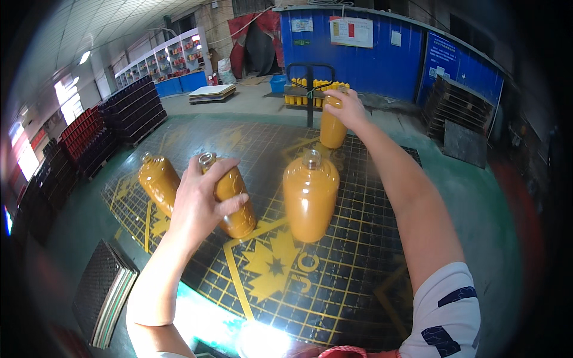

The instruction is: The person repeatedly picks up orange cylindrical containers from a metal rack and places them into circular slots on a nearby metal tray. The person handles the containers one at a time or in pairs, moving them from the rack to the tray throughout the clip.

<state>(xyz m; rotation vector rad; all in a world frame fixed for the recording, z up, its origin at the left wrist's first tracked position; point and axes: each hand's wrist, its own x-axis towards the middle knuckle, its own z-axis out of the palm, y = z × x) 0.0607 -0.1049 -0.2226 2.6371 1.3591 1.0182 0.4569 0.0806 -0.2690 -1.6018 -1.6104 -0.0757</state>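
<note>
Four would be too exact to count, so several glossy amber-yellow bottles stand on a black board printed with a yellow grid (334, 280). My left hand (203, 197) is wrapped round one bottle (239, 221) below its clear glass mouth. Just left of it, another bottle (159, 182) is partly hidden by that hand. A wide-shouldered bottle (310, 197) stands untouched between my hands. Farther off, my right arm is stretched out, and my right hand (349, 107) grips the top of a bottle (332, 132) near the board's far edge.
Behind the board is a pallet truck handle (310, 89) beside a row of yellow bottles (295, 100). Stacked dark crates (131, 110) line the left. A stack of boards (107, 292) leans at the lower left. Dark pallets (458, 107) stand at the right by a blue wall (382, 65).
</note>
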